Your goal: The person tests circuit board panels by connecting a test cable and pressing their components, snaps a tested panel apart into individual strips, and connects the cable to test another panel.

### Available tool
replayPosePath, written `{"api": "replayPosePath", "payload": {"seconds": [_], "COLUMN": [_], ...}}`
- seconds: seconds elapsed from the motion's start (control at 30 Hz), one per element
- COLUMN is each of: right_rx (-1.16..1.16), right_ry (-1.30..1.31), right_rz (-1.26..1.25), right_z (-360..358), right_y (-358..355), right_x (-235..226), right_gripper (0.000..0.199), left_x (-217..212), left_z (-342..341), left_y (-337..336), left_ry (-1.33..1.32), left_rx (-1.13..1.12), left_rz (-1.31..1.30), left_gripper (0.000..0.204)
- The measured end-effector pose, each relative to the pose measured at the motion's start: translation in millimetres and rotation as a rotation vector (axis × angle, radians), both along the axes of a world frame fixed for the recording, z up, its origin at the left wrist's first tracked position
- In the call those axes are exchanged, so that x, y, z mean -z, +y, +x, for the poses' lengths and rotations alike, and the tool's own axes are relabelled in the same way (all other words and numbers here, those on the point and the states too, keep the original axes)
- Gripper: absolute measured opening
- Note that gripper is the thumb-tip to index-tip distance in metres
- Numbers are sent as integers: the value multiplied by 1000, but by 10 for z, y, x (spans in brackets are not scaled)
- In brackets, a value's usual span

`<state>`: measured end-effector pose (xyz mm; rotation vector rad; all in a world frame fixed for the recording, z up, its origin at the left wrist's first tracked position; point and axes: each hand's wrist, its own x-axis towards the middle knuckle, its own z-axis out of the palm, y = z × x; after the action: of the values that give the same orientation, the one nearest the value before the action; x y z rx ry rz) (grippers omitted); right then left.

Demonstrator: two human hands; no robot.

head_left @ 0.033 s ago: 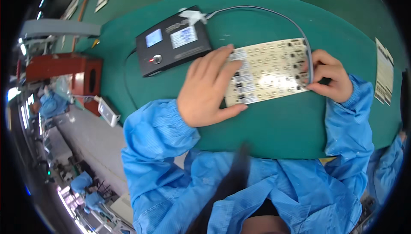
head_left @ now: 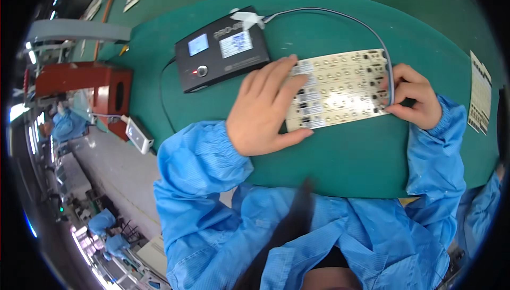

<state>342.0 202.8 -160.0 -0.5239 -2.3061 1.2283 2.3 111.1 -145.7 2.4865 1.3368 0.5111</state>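
On the green mat [head_left: 329,162], a pale circuit board panel [head_left: 340,88] is pressed flat by two hands.

From the head view, the left hand [head_left: 265,112] is laid palm-down over the panel's left end, its fingers spread and extended rather than gripping, the thumb resting along the lower edge. The right hand [head_left: 414,99] is curled at the panel's right end, its fingers closed around a grey cable [head_left: 350,19], whose tip is hidden. The cable is led back in an arc to a black tester box [head_left: 220,51] with two small screens, set just beyond the left hand.
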Motion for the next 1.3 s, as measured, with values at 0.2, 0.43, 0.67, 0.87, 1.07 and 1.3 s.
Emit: {"api": "replayPosePath", "payload": {"seconds": [0.2, 0.43, 0.67, 0.87, 1.07, 1.3], "right_rx": [46, 51, 51, 61, 1, 201], "right_ry": [-90, -88, -95, -107, -77, 251], "right_rz": [-31, -38, -17, -8, 77, -355], "right_z": [-2, -26, 7, 61, -59, -45], "right_y": [-45, -58, -57, -66, 68, 105], "right_x": [-51, -38, -51, -83, 36, 130], "right_gripper": [20, 20, 20, 19, 15, 10], "left_x": [44, 36, 31, 61, 37, -7], "left_z": [-9, -40, -20, 41, -30, 12], "left_y": [-45, -57, -44, 7, 60, 105], "left_ry": [-13, -8, -8, -34, 7, 53], "left_rx": [-9, -10, 4, 20, 17, 20], "left_rz": [15, 16, 16, 18, 3, 61], "left_gripper": [77, 77, 82, 77, 76, 81]}}
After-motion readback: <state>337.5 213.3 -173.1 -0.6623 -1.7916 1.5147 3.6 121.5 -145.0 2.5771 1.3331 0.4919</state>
